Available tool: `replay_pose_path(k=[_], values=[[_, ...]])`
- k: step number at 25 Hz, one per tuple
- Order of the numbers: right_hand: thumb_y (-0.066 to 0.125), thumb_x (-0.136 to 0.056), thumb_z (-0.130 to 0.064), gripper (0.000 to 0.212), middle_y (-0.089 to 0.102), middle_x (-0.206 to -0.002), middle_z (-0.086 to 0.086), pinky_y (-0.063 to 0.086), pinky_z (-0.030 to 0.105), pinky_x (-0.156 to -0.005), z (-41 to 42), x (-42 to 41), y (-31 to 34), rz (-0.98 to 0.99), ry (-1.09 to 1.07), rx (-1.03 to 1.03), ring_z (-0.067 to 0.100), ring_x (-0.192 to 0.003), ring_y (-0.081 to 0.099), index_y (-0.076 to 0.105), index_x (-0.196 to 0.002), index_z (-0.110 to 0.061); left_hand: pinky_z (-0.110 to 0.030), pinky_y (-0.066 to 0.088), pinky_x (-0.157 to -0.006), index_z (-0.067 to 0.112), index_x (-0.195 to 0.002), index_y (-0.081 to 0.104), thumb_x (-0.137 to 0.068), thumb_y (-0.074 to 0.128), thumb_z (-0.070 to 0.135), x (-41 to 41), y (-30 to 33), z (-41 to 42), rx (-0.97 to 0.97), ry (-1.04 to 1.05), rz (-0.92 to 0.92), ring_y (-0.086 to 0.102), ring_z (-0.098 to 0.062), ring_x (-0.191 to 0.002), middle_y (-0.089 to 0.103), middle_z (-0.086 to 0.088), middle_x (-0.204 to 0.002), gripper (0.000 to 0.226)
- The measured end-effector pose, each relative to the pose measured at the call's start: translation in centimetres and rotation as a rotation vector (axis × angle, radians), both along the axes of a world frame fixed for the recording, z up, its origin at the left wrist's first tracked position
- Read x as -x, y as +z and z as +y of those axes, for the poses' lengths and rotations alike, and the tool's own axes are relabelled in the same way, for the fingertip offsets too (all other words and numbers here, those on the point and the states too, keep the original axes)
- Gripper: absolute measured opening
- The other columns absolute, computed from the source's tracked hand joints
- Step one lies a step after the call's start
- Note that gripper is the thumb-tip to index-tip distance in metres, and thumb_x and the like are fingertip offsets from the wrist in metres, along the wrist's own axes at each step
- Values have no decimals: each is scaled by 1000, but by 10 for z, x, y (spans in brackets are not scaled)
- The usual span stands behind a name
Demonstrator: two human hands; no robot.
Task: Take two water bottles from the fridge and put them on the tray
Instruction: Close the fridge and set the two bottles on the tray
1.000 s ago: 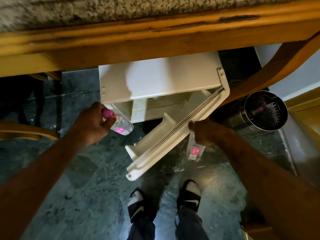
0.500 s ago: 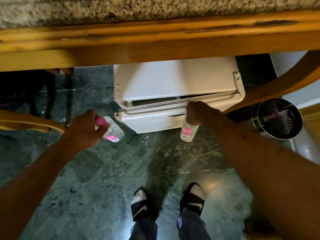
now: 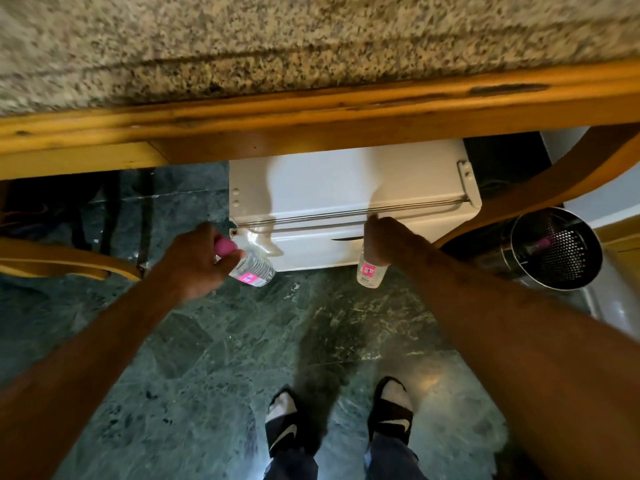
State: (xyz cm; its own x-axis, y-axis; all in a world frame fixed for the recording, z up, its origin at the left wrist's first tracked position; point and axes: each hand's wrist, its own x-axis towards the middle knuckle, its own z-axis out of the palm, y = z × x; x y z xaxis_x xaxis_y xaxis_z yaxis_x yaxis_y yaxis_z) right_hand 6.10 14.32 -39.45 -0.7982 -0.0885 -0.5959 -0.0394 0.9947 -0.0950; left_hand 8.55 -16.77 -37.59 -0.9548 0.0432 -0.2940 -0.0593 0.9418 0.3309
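I look down at a small white fridge (image 3: 346, 188) under a granite counter; its door is closed. My left hand (image 3: 194, 258) grips a clear water bottle (image 3: 254, 266) with a pink cap and pink label, tilted to the right, just left of the fridge's front corner. My right hand (image 3: 379, 239) holds a second clear bottle (image 3: 370, 273) by its top, hanging upright with its pink label showing, while the hand rests against the fridge door's front edge. No tray is in view.
The speckled granite counter (image 3: 311, 39) with a wooden edge (image 3: 311, 116) overhangs the fridge. A perforated metal bin (image 3: 554, 251) stands at the right, beside a curved wooden leg (image 3: 540, 188). A chair's wooden arm (image 3: 62, 261) is at the left. My feet in sandals (image 3: 391, 410) stand on green marble floor.
The fridge door swung from wide open to fully closed, pushed by my right hand with its bottle. The left hand kept its bottle and stayed near the fridge's left corner.
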Motion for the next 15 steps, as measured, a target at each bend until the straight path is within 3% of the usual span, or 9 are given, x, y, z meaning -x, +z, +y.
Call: replay_pose_path(k=[2,3,5,9,12,15], values=[[59,-87,-18,65,59,-125,23,50,41,-92,0,-16,9,30,10,16,35,-113,60,32,-141,6,-30,37,-71,26,-82,46,-79,68,46,-6,15,5,8,-33,-8,51,-12,-61,48,13,-64,30],[60,-86,-17,61,60,-124,20,51,42,-93,0,-25,19,37,9,38,35,-112,60,37,-139,2,-34,38,-76,26,-82,45,-80,68,46,-10,26,7,15,-46,-13,49,-11,-60,47,13,-65,30],[63,-82,-15,45,64,-117,15,53,41,-90,0,-44,52,33,0,108,31,-106,63,54,-125,-6,-31,40,-65,24,-84,46,-81,68,44,-22,57,14,11,-47,-28,49,-10,-61,50,9,-68,31],[66,-79,-14,35,66,-112,12,54,37,-91,0,-77,141,6,118,202,27,-103,65,61,-113,-10,-25,38,-51,19,-85,52,-81,68,42,-49,135,32,-16,-38,15,54,-17,-65,58,1,-75,29],[67,-80,-15,36,64,-118,10,52,37,-94,2,-101,210,-5,143,213,26,-106,63,60,-116,-12,-18,29,-51,25,-79,49,-79,68,43,-70,193,52,-35,-14,47,53,-17,-68,51,9,-70,26],[65,-77,-12,38,64,-115,15,51,34,-93,17,-110,295,17,217,213,30,-110,61,61,-114,-8,-26,29,-56,31,-77,42,-79,68,42,-83,270,78,-74,-28,94,49,-15,-71,43,14,-69,29]])
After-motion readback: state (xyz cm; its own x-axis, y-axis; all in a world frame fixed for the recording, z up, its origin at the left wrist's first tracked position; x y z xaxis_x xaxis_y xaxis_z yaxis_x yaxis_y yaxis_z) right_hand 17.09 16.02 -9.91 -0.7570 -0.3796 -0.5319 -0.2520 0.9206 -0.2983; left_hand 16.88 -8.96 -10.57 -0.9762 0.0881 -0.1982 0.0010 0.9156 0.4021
